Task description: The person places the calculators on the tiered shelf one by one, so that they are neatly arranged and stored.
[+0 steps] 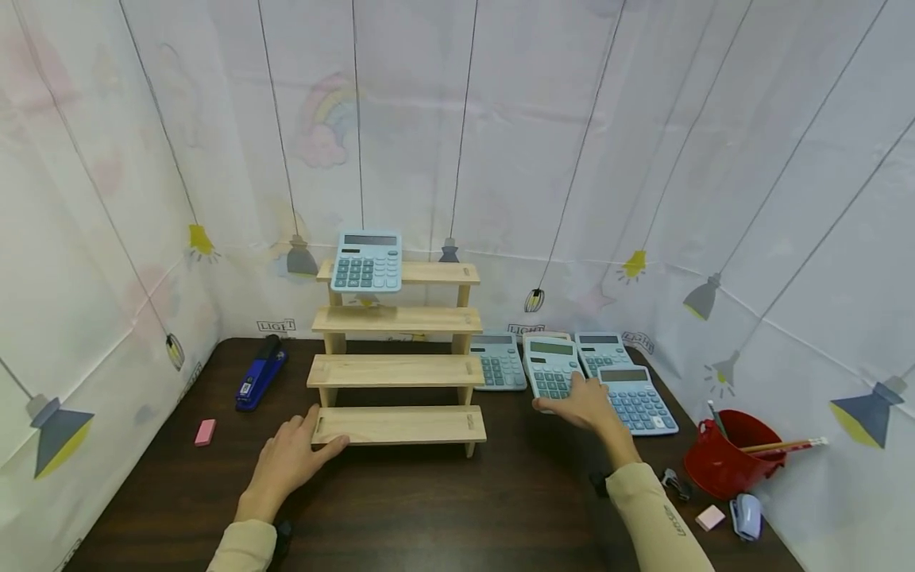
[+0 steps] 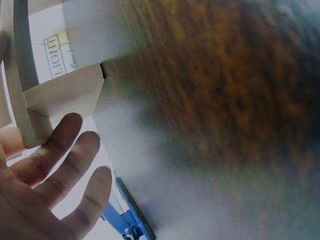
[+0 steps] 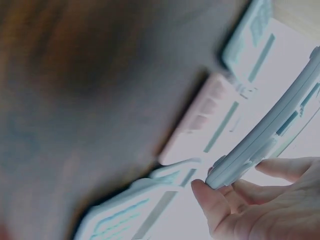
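A stepped wooden display rack [image 1: 399, 370] stands on the dark table, a light blue calculator [image 1: 367, 262] propped on its top step. My left hand [image 1: 286, 461] lies at the left end of the lowest step, thumb along its front. In the left wrist view the other fingers [image 2: 75, 165] stretch out beside the board's end. My right hand [image 1: 582, 403] pinches the lower edge of a light blue calculator [image 1: 550, 364], raised and tilted over a pinkish calculator [image 3: 197, 122]. More blue calculators [image 1: 636, 401] lie right around it, one [image 1: 498, 362] just behind the rack's right side.
A blue stapler [image 1: 260, 373] and a pink eraser [image 1: 205, 432] lie left of the rack. At the right are a red bucket [image 1: 715, 469] with pencils, a small dark clip-like item [image 1: 675, 483], a light eraser [image 1: 710, 518] and a small pale stapler [image 1: 747, 516]. Printed curtains surround the table.
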Motion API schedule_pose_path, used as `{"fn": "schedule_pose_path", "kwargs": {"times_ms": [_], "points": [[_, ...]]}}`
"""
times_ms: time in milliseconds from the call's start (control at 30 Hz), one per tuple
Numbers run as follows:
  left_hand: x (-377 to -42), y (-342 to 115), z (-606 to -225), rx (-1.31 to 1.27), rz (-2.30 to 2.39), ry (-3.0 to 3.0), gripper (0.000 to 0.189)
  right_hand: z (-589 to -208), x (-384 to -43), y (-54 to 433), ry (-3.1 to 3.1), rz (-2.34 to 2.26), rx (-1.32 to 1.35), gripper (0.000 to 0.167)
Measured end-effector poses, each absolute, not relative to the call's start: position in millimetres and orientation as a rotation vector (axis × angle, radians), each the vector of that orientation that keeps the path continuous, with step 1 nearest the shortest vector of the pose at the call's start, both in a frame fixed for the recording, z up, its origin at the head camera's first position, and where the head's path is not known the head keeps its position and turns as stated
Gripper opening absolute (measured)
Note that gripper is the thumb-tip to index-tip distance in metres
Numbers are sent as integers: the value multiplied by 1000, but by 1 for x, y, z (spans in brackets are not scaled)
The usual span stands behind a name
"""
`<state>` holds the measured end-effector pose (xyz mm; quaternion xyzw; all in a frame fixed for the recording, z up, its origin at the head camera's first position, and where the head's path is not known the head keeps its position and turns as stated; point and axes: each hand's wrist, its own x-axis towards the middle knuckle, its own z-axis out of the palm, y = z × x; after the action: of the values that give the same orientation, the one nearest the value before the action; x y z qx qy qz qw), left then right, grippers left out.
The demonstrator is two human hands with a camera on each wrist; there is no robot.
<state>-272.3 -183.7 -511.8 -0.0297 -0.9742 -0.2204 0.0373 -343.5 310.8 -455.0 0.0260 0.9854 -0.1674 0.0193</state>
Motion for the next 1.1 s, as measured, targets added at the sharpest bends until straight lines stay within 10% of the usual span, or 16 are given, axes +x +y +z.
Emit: {"fn": "schedule_pose_path", "kwargs": {"times_ms": [1100], "points": [[-275, -185, -514, -67, -704, -2987, 104, -333, -417, 207, 3149, -663, -135, 122]]}}
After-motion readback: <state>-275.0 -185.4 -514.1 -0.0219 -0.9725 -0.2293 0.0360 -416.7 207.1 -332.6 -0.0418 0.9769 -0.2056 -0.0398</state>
